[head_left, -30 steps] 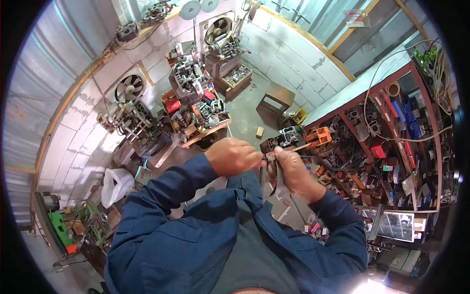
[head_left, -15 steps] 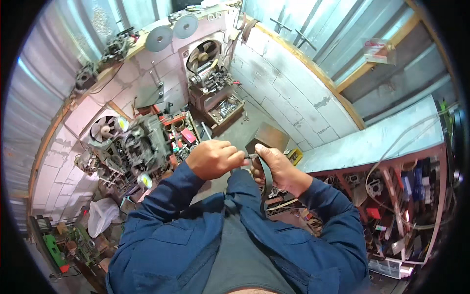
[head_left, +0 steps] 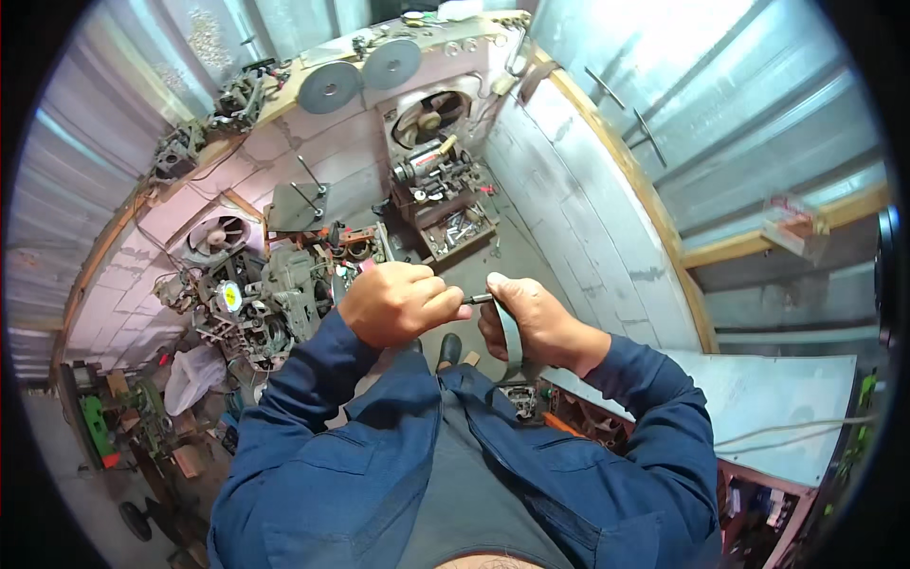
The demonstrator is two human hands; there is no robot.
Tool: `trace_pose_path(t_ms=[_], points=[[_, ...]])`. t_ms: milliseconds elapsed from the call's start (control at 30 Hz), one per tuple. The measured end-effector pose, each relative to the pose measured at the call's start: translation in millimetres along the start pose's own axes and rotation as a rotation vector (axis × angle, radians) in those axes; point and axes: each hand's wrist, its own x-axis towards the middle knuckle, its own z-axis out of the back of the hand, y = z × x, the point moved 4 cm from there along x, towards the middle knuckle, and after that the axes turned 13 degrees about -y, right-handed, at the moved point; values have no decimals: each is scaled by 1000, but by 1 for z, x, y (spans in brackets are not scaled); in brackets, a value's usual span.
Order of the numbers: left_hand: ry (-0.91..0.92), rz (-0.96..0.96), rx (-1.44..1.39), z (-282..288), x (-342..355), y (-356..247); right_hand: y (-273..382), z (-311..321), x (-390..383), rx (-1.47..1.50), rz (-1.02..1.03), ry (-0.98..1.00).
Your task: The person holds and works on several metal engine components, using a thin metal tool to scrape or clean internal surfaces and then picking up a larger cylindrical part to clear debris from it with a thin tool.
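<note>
My left hand (head_left: 398,302) is closed in front of my chest, gripping one end of a small dark rod-like metal piece (head_left: 477,299). My right hand (head_left: 536,327) is closed on a long grey-green strip (head_left: 510,337), its thumb over the top of the strip, which curves down below the fingers. The rod's other end meets the strip at my right thumb and fingertips. What lies inside the fingers of each hand is partly hidden.
A small machine (head_left: 427,166) on a drawer cabinet (head_left: 445,242) stands ahead, greasy engine parts (head_left: 289,289) at the left. Grinding discs (head_left: 332,87) stand on a wall ledge. A white-topped rack (head_left: 777,408) is at the right, a bag (head_left: 194,379) lower left.
The view has swung toward the back of the room, so the rack sits lower at the right. Both hands still hold the rod and strip, shifted slightly left in the picture.
</note>
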Motion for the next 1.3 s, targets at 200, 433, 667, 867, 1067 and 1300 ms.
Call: trace_pose_path(t_ms=[200, 433, 667, 867, 1067, 1300], points=[[-137, 919, -876, 6, -35, 30, 60, -25, 37, -461, 898, 119], [-150, 891, -662, 42, -50, 50, 78, -71, 62, -693, 1404, 271], [-293, 535, 184, 64, -50, 66, 88, -75, 160, -286, 436, 528], [-523, 852, 219, 63, -24, 95, 137, -65, 248, -216, 795, 631], [-620, 994, 406, 48, 3, 107, 149, -95, 280, -155, 848, 806], [-653, 1151, 613, 41, 15, 91, 141, -125, 287, 16, 795, 989]])
